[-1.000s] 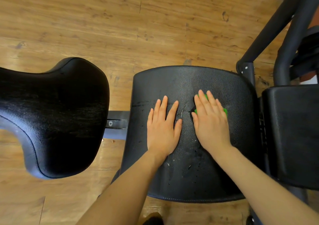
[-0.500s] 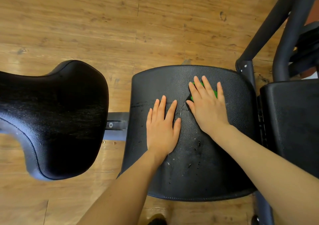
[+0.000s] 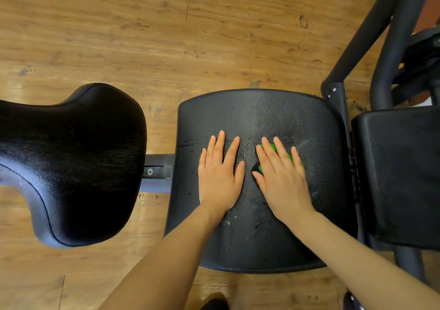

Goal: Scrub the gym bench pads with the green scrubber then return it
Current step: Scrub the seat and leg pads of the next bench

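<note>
Right hand [image 3: 282, 179] pulled back toward body from pad's far edge since half a second ago, fingers flat, pressing green scrubber [image 3: 273, 148] onto black textured leather middle bench pad [image 3: 257, 110]. Left hand [image 3: 220, 176] unmoved, flat, bracing beside it. Scrub stroke mid-cycle, likely more passes needed. No containers visible.

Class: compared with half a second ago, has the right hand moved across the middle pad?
Yes. The right hand, pressing the green scrubber, has slid back from the middle pad's far edge, level with the left hand.
</note>
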### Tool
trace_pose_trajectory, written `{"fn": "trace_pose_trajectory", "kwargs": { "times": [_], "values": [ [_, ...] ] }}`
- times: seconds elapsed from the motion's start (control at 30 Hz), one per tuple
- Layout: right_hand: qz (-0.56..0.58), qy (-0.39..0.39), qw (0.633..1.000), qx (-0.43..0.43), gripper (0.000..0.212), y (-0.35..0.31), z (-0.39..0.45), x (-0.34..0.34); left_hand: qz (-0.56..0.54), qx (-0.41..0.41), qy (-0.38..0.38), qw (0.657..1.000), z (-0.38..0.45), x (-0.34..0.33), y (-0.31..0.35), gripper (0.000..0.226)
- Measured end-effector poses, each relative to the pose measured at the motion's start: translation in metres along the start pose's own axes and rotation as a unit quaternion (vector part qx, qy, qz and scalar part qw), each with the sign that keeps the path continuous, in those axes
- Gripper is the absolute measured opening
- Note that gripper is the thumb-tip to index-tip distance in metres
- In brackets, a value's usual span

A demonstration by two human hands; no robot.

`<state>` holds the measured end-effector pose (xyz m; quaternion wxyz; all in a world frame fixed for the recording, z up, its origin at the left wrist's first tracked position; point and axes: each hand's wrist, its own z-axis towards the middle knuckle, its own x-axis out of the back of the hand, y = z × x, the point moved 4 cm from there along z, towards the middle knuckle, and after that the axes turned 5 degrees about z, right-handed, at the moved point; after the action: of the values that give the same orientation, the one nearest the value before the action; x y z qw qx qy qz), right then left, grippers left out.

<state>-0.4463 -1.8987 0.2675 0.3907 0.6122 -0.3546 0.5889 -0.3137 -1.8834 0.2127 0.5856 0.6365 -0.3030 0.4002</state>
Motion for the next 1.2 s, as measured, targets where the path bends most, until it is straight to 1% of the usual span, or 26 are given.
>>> {"fn": "trace_pose_trajectory", "kwargs": {
  "times": [0.1, 0.2, 0.37, 0.5, 0.6, 0.73, 0.87, 0.97, 1.2],
  "values": [
    [-0.019, -0.004, 1.000, 0.008, 0.057, 0.006, 0.010, 0.000, -0.002, 0.003, -0.002, 1.000, 0.000, -0.001, -0.001, 0.054],
    [-0.017, -0.001, 1.000, -0.019, 0.051, 0.019, 0.031, 0.003, 0.001, 0.005, -0.003, 1.000, 0.000, -0.001, 0.000, 0.054],
    [0.000, -0.006, 0.999, -0.041, 0.053, 0.031, 0.049, 0.004, -0.002, 0.006, -0.008, 1.000, 0.000, -0.001, -0.001, 0.054],
    [0.023, 0.002, 0.998, -0.067, 0.053, 0.028, 0.039, 0.006, -0.001, 0.003, -0.009, 1.000, 0.000, -0.001, 0.000, 0.054],
    [0.036, 0.013, 0.995, -0.089, 0.054, 0.021, 0.015, 0.008, 0.000, 0.002, -0.008, 1.000, 0.000, -0.001, -0.001, 0.054],
    [0.030, 0.006, 0.995, -0.091, 0.054, 0.013, -0.009, 0.009, -0.002, 0.002, -0.009, 1.000, 0.000, -0.001, -0.001, 0.054],
    [0.032, -0.003, 0.995, -0.093, 0.054, 0.014, -0.005, 0.009, 0.000, 0.000, -0.010, 1.000, 0.001, 0.000, 0.000, 0.054],
    [0.039, -0.004, 0.996, -0.082, 0.052, 0.016, 0.012, 0.008, 0.000, 0.002, -0.014, 1.000, 0.001, 0.000, 0.000, 0.054],
    [0.055, -0.034, 0.996, -0.060, 0.051, 0.039, 0.090, 0.011, 0.002, 0.001, -0.020, 1.000, 0.000, 0.000, 0.000, 0.054]
  ]
}}
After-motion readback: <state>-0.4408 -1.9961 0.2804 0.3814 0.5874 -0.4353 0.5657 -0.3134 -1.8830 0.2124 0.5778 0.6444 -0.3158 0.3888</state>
